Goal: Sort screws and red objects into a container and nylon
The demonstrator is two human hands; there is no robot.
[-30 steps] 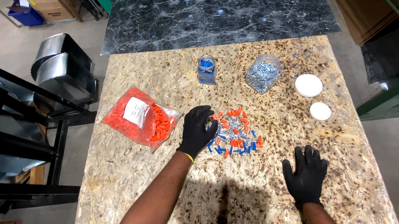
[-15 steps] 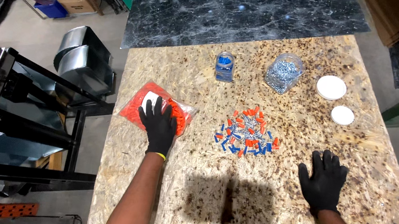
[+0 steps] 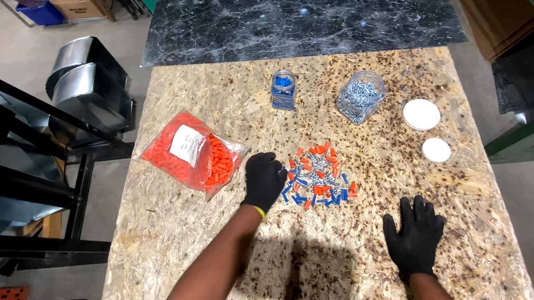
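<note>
A: What's around that pile of orange and blue connectors (image 3: 320, 176) on your chipboard table (image 3: 199, 244)?

B: Your orange bag (image 3: 194, 158) lies left of the pile. Your right hand (image 3: 415, 235) rests flat, fingers spread, right of it. Your left hand (image 3: 265, 180), loosely curled and holding nothing, touches its left edge.
</note>
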